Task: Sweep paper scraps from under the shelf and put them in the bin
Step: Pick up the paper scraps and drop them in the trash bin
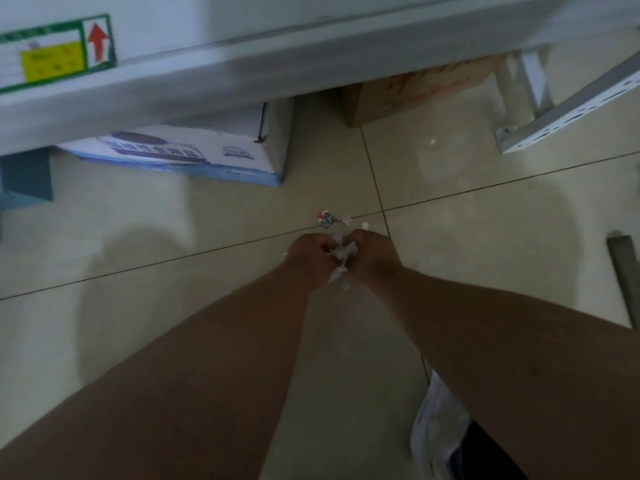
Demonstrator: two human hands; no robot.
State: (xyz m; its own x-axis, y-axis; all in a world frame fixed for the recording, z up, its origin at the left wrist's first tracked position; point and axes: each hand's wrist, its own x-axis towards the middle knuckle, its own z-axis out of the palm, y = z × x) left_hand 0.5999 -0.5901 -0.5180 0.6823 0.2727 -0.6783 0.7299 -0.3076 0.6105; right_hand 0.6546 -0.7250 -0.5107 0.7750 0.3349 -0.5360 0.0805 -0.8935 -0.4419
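Note:
My left hand [310, 256] and my right hand [374, 252] are side by side low over the tiled floor, fingers curled. Between them they grip a bunch of white paper scraps [341, 259], some hanging down below the wrists. Just beyond my hands, more scraps lie on the floor: a small red-and-blue printed piece [326, 218] and two white bits [347, 221]. The grey metal shelf [173, 88] runs across the top of the view, above the floor. No bin is in view.
Under the shelf stand a white-and-blue carton [214, 150] and a brown cardboard box [398, 95]. A perforated shelf upright [568, 112] is at the right. A grey rod-like handle [623, 271] lies at the right edge. A white bag [436, 427] sits by my right arm.

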